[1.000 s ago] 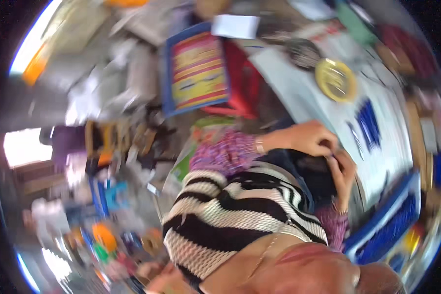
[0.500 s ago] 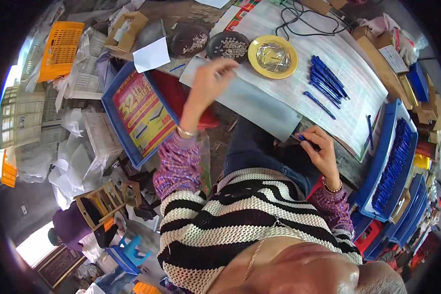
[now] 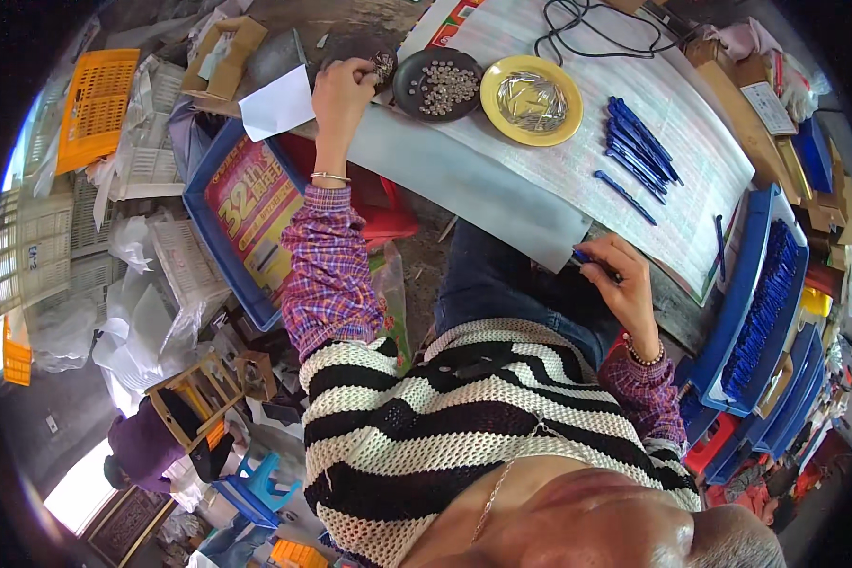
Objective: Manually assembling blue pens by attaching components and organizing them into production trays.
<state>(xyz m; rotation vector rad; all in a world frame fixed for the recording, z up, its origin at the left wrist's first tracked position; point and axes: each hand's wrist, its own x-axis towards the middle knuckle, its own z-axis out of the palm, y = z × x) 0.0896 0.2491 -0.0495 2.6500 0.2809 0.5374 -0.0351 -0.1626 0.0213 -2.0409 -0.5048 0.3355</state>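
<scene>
My left hand (image 3: pixel 344 93) reaches over a dark round dish (image 3: pixel 358 47) at the table's left side. Its bent fingertips come together at the small metal parts (image 3: pixel 382 66) in that dish; anything between them is hidden. Beside it stands a second dark dish (image 3: pixel 409 101) with many small round pieces (image 3: pixel 447 87). A yellow plate (image 3: pixel 570 121) holds thin silvery metal pieces (image 3: pixel 532 100). At the table's near edge my right hand (image 3: pixel 622 276) is closed around a slim blue pen-shaped piece (image 3: pixel 581 256), mostly covered by the fingers. Similar blue pen-shaped rods (image 3: pixel 637 147) lie on the white sheet.
A blue tray (image 3: pixel 696 379) full of blue rods stands at the right. Left of the table is another blue tray (image 3: pixel 276 317) lined with a printed sheet. A grey sheet (image 3: pixel 483 189) lies along the near edge. Black cable (image 3: pixel 592 54) coils at the back.
My left hand has moved left, from in front of the second dark dish to the parts in the leftmost dish. My right hand keeps its grip near the table edge.
</scene>
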